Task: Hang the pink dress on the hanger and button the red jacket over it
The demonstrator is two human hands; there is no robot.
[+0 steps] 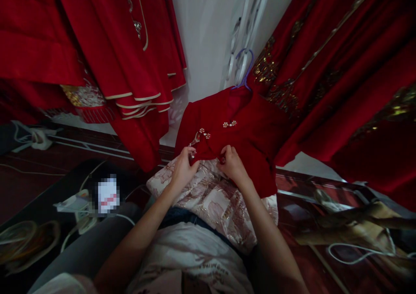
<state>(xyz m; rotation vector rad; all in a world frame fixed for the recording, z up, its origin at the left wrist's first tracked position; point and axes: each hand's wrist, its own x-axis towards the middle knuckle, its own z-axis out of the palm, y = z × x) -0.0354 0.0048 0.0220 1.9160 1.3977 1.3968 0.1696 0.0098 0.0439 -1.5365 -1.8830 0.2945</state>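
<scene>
A red jacket with jewelled flower-shaped trims on its front hangs low ahead of me on a purple hanger. My left hand is closed, its fingers pinching the jacket's front edge beside a jewelled ornament. My right hand is also closed, on the opposite part of that edge, with a small dark-looking fastening at its fingertips. Beneath the jacket lies a pale brocade fabric with a pinkish shiny floral pattern, spread across my lap.
Red garments with light piping hang at the left. More red garments with gold embroidery hang at the right. A white power strip and a blurred phone-like object rest on a dark surface to my left. White cord lies at lower right.
</scene>
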